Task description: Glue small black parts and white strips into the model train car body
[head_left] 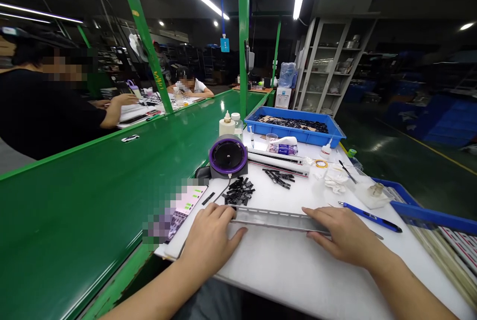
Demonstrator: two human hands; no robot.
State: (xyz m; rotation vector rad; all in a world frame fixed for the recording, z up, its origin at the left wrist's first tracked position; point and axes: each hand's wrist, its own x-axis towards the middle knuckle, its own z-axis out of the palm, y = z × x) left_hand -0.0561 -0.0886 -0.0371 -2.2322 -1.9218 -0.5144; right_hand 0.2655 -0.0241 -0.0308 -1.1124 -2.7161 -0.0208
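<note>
A long grey metal strip [276, 218] with a row of slots along its far edge lies crosswise just above the white worktop [268, 265]. My left hand [212, 233] is closed on its left end, thumb at the near side. Around the right end my right hand [339, 230] closes, fingers on top and thumb below. Just beyond the strip sits a heap of small black pieces [238, 191], with a second small pile of black pieces [278, 178] to its right. One loose black piece [208, 198] lies near my left hand.
Behind the piles stand a round purple-rimmed device [228, 156], glue bottles [226, 125] and a blue tray [298, 133] of black parts. A phone [182, 210] lies left, a blue pen [370, 216] right. A green partition [112, 176] runs along the left; co-workers sit beyond it.
</note>
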